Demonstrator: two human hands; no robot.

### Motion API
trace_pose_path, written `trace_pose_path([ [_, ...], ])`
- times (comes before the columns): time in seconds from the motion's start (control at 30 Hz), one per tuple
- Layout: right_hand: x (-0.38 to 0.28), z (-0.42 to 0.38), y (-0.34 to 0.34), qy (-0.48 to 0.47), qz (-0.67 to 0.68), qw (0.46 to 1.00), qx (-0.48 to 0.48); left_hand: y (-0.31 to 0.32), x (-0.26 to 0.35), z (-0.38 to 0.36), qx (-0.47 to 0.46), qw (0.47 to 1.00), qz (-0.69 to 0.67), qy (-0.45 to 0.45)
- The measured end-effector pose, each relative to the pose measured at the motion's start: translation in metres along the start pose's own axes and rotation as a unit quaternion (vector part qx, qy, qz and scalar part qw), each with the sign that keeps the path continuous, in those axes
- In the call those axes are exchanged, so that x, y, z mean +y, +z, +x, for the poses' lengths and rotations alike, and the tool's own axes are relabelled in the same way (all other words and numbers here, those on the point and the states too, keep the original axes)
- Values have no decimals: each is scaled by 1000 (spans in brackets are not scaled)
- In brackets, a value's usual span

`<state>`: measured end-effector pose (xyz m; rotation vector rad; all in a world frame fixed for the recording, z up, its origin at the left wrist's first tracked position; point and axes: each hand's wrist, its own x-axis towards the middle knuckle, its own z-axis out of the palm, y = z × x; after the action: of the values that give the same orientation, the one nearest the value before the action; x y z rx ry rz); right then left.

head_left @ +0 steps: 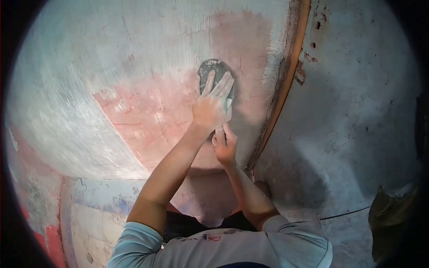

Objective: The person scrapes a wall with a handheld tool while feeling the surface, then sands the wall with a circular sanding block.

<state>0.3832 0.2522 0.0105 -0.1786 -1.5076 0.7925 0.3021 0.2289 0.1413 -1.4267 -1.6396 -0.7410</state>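
Observation:
A round dark grey sanding pad (214, 69) lies flat against a curved pink and whitish surface (147, 111). My left hand (211, 107) presses on the pad with fingers spread over its lower half, holding it to the surface. My right hand (225, 145) sits just below the left wrist, fingers curled in, touching the surface near the heel of the left hand. Nothing shows inside the right hand. Both forearms are bare and dusty, and light grey sleeves show at the bottom.
An orange-brown ridge (286, 76) runs diagonally down the right of the sanded area. Beyond it lies a grey, speckled panel (357, 111). Blue and red paint patches (98, 205) show at lower left. A dark olive object (393, 214) sits at the right edge.

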Motion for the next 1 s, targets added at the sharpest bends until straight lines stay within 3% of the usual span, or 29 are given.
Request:
trace_pose_path([
  [0.03, -10, 1, -1, 188, 193, 962, -40, 1, 0, 1, 1, 1000, 11, 0],
  [0.13, -23, 66, 8, 125, 81, 988, -42, -19, -15, 66, 65, 997, 7, 42],
  [0.2, -62, 123, 9, 160, 160, 973, -54, -30, -19, 117, 116, 990, 56, 57],
  [0.27, -73, 138, 10, 192, 195, 960, -51, -40, -16, 140, 99, 990, 86, 48],
  [0.3, -74, 142, 12, 216, 234, 947, -50, -36, -19, 137, 99, 989, 90, 56],
  [0.33, -59, 131, 11, 185, 162, 968, -54, -33, -19, 125, 97, 991, 77, 58],
  [0.4, -35, 83, 8, 177, 141, 972, -67, -22, -13, 81, 66, 995, 55, 40],
  [0.43, -14, 57, 10, -25, -62, 998, 1, -17, -8, 55, 37, 998, 48, 26],
  [0.47, 1, 34, 9, -225, -259, 937, 69, -11, -4, 30, 9, 999, 40, 11],
  [0.5, -1, 10, 2, 6, -37, 999, -5, 0, -5, 7, 4, 1000, 29, 10],
  [0.53, -3, -6, -3, 238, 189, 949, -80, 7, -6, -7, -3, 1000, 18, 9],
  [0.6, -11, 11, 3, 239, 200, 948, -57, -3, -2, 6, -9, 1000, 23, 9],
  [0.63, -8, 32, 10, 23, -7, 1000, 9, -9, -4, 22, -8, 1000, 26, 15],
  [0.67, -9, 52, 14, -193, -214, 955, 72, -12, -11, 46, 40, 998, 30, 42],
  [0.7, -19, 74, 13, -16, -33, 999, 4, -18, -15, 72, 63, 995, 54, 53],
  [0.73, -34, 100, 10, 160, 150, 974, -62, -24, -16, 98, 87, 991, 78, 64],
  [0.8, -69, 137, 9, 236, 256, 935, -67, -32, -17, 132, 101, 989, 87, 56],
  [0.87, -58, 135, 3, 272, 231, 931, -78, -30, -16, 129, 97, 989, 101, 56],
  [0.93, -5, 92, 4, 91, 74, 988, -100, -21, -11, 93, 73, 992, 90, 45],
  [0.97, 19, 66, 5, -62, -56, 995, -45, -13, -8, 66, 59, 995, 70, 37],
  [1.0, 37, 32, 5, -211, -185, 960, 12, -2, -6, 35, 45, 997, 48, 27],
])
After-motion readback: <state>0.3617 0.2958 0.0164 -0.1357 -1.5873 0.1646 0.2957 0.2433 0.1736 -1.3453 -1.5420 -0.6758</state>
